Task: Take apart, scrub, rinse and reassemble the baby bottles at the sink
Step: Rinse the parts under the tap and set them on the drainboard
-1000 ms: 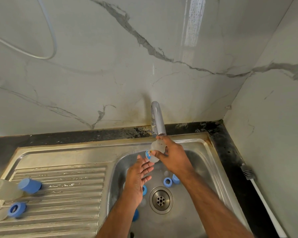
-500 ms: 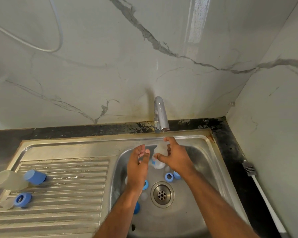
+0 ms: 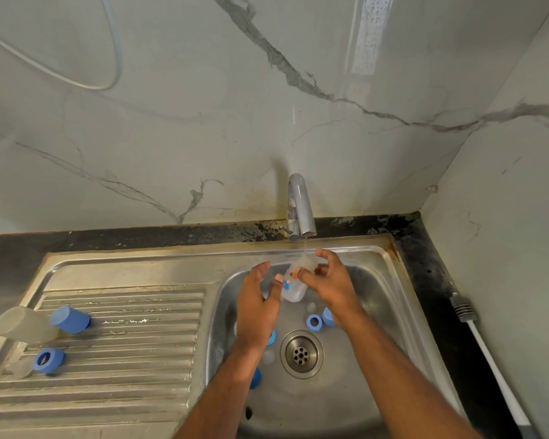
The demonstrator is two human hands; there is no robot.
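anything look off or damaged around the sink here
Rust-brown staining lines the sink rim at its back right corner, and the black counter strip behind the tap looks worn and blotchy. Nothing is spilled or broken.

Quick count: two clear plastic baby bottles, one held under the tap [image 3: 293, 285], one lying at 9 o'clock on the drainboard [image 3: 24, 324]. Blue plastic rings and caps: two on the drainboard [image 3: 70, 320] [image 3: 49, 361], at least four showing in the basin [image 3: 314, 322]. One chrome tap [image 3: 300, 207], one long white-handled brush [image 3: 488, 362].
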